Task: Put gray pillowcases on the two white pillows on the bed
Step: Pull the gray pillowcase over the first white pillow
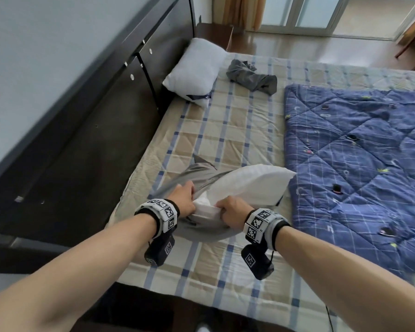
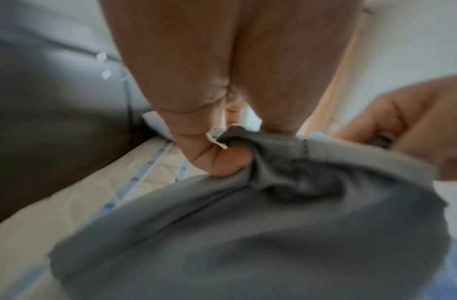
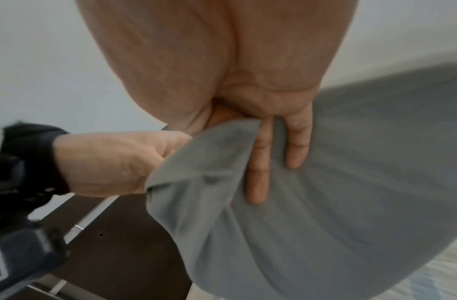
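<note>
You are standing at the side of a bed (image 1: 228, 130) covered by a fitted sheet in beige, white and blue plaid, lightly wrinkled. A blue quilted comforter (image 1: 359, 168) is spread over its right part. Along the left runs a dark wooden headboard (image 1: 86, 130) with cabinet doors and round knobs, against a pale wall. Beyond the bed lies a glossy brown wooden floor (image 1: 297, 44), with a tan curtain (image 1: 244, 10) and glazed sliding doors (image 1: 321, 13) at the far end.

Your left hand (image 1: 183, 198) has its grip closed on the bunched hem of the gray pillowcase (image 1: 197, 180); the left wrist view shows thumb and fingers pinching the gathered cloth. Your right hand (image 1: 235, 209) is curled on the near end of the white pillow (image 1: 252, 183), and the right wrist view shows two of its fingers (image 3: 258, 172) lying against gray fabric below. That pillow lies on the sheet just in front of you, its near end at the case's mouth, most of it still bare and its far corner touching the comforter.

The second white pillow (image 1: 197, 68) leans against the headboard at the far corner, uncovered. The second gray pillowcase (image 1: 252, 76) lies crumpled on the sheet just beside it.
</note>
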Demonstrator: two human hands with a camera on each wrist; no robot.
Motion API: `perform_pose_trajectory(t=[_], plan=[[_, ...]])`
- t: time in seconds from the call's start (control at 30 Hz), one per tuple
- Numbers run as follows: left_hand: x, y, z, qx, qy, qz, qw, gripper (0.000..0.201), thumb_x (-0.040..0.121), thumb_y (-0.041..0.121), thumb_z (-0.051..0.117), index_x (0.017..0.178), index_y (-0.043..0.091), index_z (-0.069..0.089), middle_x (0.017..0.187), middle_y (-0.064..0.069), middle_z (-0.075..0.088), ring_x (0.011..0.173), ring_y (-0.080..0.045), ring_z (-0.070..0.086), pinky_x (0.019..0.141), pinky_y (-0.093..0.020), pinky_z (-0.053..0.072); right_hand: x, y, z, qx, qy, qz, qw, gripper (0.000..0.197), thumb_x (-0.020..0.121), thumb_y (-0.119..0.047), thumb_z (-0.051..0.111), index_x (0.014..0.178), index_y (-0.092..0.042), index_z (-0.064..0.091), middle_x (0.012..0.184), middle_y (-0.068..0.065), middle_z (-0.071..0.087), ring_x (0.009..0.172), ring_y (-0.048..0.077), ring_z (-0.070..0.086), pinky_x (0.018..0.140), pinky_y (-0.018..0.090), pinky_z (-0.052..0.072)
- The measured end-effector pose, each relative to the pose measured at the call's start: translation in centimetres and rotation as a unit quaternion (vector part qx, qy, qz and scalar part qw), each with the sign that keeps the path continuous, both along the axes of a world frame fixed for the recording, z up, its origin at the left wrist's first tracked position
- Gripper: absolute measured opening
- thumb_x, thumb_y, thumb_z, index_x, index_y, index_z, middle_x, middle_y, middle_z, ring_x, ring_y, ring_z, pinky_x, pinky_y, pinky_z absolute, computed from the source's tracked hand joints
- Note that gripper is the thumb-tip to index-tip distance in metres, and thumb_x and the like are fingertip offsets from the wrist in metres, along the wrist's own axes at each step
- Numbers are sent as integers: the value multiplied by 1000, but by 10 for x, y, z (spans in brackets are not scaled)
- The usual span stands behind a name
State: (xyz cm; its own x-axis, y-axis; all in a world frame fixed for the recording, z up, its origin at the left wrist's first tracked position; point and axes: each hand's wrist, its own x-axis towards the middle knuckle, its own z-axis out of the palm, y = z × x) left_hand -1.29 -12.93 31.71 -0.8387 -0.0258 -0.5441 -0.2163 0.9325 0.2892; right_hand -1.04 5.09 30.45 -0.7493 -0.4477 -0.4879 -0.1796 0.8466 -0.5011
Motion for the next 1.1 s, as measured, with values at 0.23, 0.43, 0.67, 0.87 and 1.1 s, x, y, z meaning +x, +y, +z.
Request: perform_pose_trajectory(t=[0.23, 0.43, 0.67, 0.87, 1.1], plan=[[-12, 1, -3, 90, -11, 97, 991, 19, 87, 3, 50, 90, 5, 69, 96, -14, 67, 93, -29, 62, 75, -23, 40, 3, 17, 2, 59, -21, -3, 998, 39, 82, -20, 59, 120, -21, 65, 122, 9, 65, 112, 29, 59, 97, 33, 46], [-25, -22, 7, 166, 60, 222, 959, 26, 80, -6, 47, 74, 13, 64, 86, -20, 67, 87, -36, 66, 71, -40, 57, -30, 81, 14, 90, 98, -196, 971, 51, 84, -32, 65, 131, -19, 48, 132, 6, 50, 123, 28, 48, 101, 34, 37], [-27, -46, 37, 228, 84, 331, 912, 33, 86, -16, 36, 81, 6, 59, 87, -17, 54, 58, -27, 58, 32, -33, 51, -43, 110, -21, 67, -139, -244, 957, 92, 50, -65, 80, 127, -22, 55, 119, 10, 64, 107, 34, 62, 87, 46, 55], [-19, -34, 43, 246, 105, 325, 907, 40, 90, -13, 32, 65, 8, 55, 72, -14, 52, 53, -24, 55, 37, -30, 53, -8, 61, -38, 14, -200, -150, 968, 33, 80, -27, 72, 109, -11, 67, 101, 11, 65, 96, 28, 63, 64, 26, 49], [-9, -27, 54, 126, 104, 220, 962, 35, 81, -12, 35, 79, 8, 64, 84, -14, 60, 50, -25, 57, 36, -26, 50, 13, 2, -59, 7, -138, -20, 990, 22, 82, -17, 68, 96, -1, 69, 93, 12, 62, 87, 19, 56, 68, 21, 36]])
